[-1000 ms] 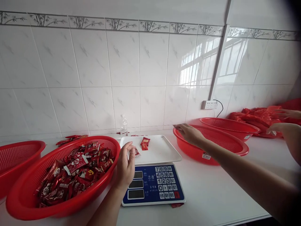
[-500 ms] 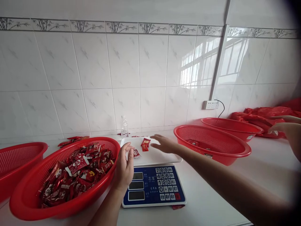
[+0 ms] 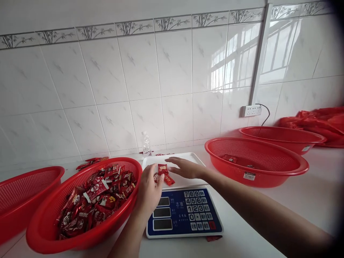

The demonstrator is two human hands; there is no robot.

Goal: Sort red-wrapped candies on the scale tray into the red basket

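Red wrapped packets (image 3: 162, 169) on the white scale tray (image 3: 186, 182), left hand (image 3: 149, 188) curved beside them, its grip unclear to me, right hand (image 3: 185, 167) spread wide just opposite.

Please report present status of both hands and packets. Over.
Left hand and right hand either side of red packets; contact unclear. Packets at white scale tray. No obstacle visible between hands.

A white tiled wall (image 3: 176, 64) with a bamboo-patterned border (image 3: 172, 23) fills the upper frame. A clear bottle (image 3: 146, 146) stands near centre; a socket strip (image 3: 251, 111) and dark cable (image 3: 269, 111) sit right of centre; crumpled red plastic (image 3: 319, 125) lies far right.
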